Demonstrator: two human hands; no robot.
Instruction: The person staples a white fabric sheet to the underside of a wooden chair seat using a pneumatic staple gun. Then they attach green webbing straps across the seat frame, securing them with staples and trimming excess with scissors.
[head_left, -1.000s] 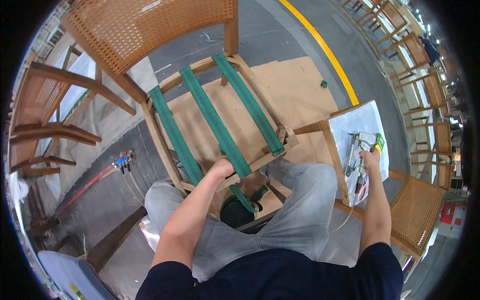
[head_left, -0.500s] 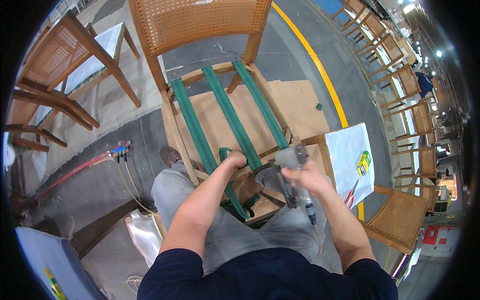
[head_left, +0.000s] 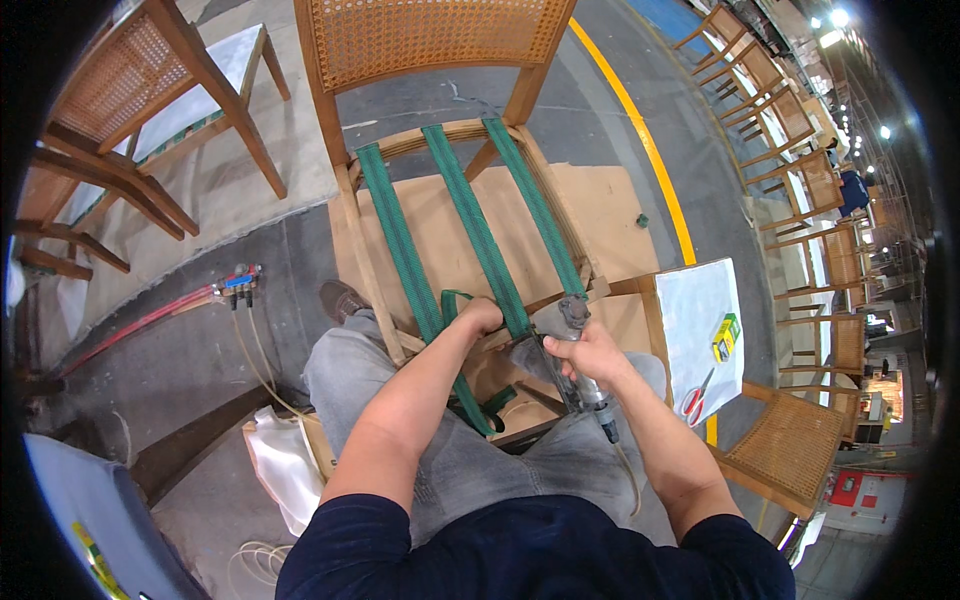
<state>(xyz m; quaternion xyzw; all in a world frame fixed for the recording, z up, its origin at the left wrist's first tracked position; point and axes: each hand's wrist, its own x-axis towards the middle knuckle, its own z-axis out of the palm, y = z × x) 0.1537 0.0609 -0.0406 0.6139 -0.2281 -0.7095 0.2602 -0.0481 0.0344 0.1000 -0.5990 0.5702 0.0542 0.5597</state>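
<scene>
A wooden chair frame [head_left: 352, 235] with a cane back [head_left: 440, 45] stands before me. Three green webbing straps [head_left: 466, 206] run from its back rail toward its front rail. My left hand [head_left: 483, 317] is closed on the webbing at the front rail, between the left and middle straps; its fingertips are partly hidden. A loose tail of webbing [head_left: 470, 405] hangs below it. My right hand [head_left: 590, 358] grips an air stapler [head_left: 572, 312] near the front end of the right strap. Whether its nose touches the rail I cannot tell. An air hose [head_left: 628, 470] trails from it.
Scissors [head_left: 697, 397] and a yellow-green box [head_left: 725, 338] lie on a white-topped panel [head_left: 680, 290] at the right. Cardboard [head_left: 610, 215] covers the floor under the chair. Other cane chairs [head_left: 125, 90] stand at left and right. A hose manifold [head_left: 238, 287] is at the left.
My right hand has brought the stapler slightly left and lower, and turned it. My left hand keeps its hold on the webbing. The whole view has shifted a little.
</scene>
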